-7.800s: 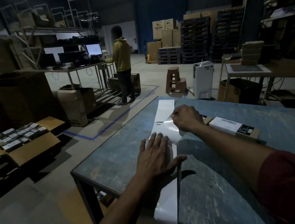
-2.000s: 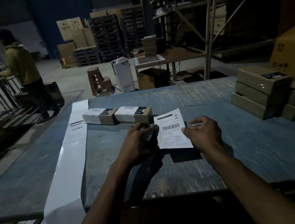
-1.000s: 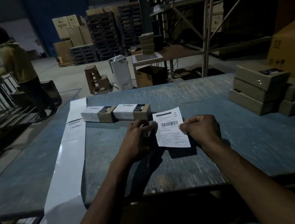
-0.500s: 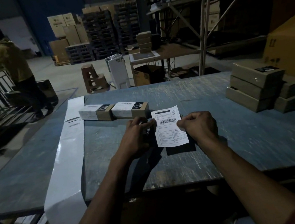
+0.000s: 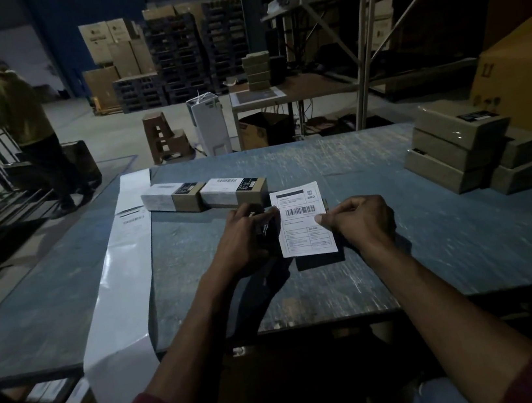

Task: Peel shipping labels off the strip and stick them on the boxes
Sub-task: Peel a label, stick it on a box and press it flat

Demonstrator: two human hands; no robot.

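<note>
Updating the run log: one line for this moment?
phase: applying label | left hand: grips box under label | right hand: pinches shipping label | labelled boxes: two

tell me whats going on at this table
A person is labelling boxes. The right hand pinches the edge of a printed shipping label, which lies over a dark box that the left hand grips. Two boxes that already carry white labels lie end to end just beyond, and the long label strip runs down the table's left side and over its near edge. A stack of brown boxes sits at the right.
</note>
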